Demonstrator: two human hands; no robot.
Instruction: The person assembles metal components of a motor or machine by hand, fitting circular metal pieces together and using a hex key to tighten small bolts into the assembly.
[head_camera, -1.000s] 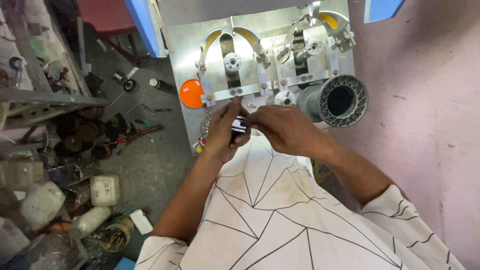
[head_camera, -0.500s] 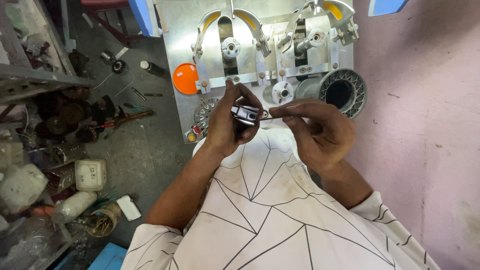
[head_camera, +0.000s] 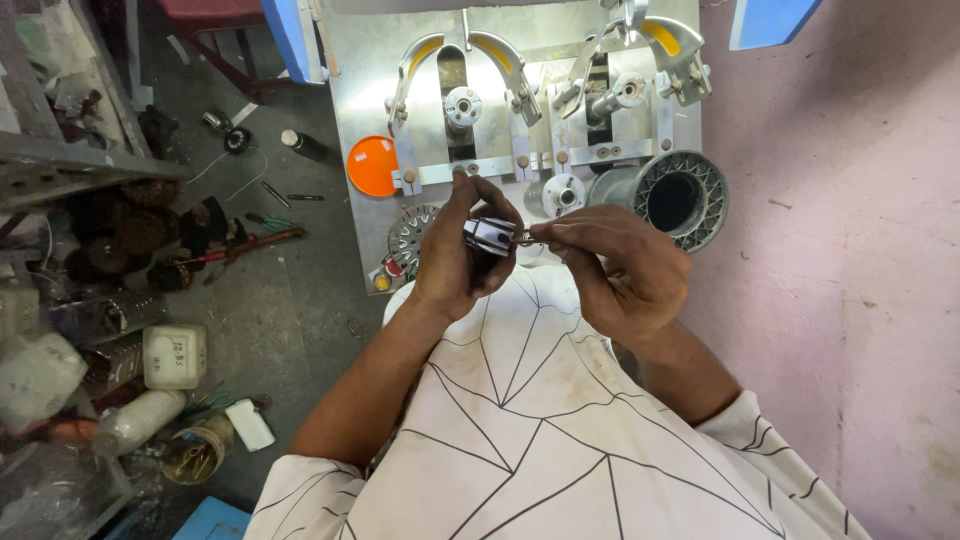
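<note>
1. Fingers (head_camera: 470, 200) of the left hand (head_camera: 455, 260) are curled shut around a small ribbed metal cylinder (head_camera: 490, 236), which sits in the air just in front of the grey tabletop (head_camera: 360, 90), over the lap of the white patterned shirt (head_camera: 540, 420).
2. From the head view, I see the right hand (head_camera: 620, 275) pinching closed on a tiny metal pin (head_camera: 524, 237), with its tip touching the open end of the cylinder. The two hands are almost touching each other.
3. I judge the step in hand to be fitting the small pin into the end of the cylinder; whether the pin is already seated I cannot tell, since the joint is too small to read.
4. Behind the hands, I note two clamp fixtures (head_camera: 465, 100) standing on the metal plate, an orange disc (head_camera: 372, 166) at its left edge, a toothed wheel (head_camera: 410, 235) just beside the left wrist, and a dark finned housing (head_camera: 675, 200) to the right of the plate.
5. My judgement for the next move: hold the cylinder steady in the left grip, keep the pin in line with the bore, and press gently, because a tilt could jam or drop so small a piece onto the cluttered floor (head_camera: 250, 300) on the left.
</note>
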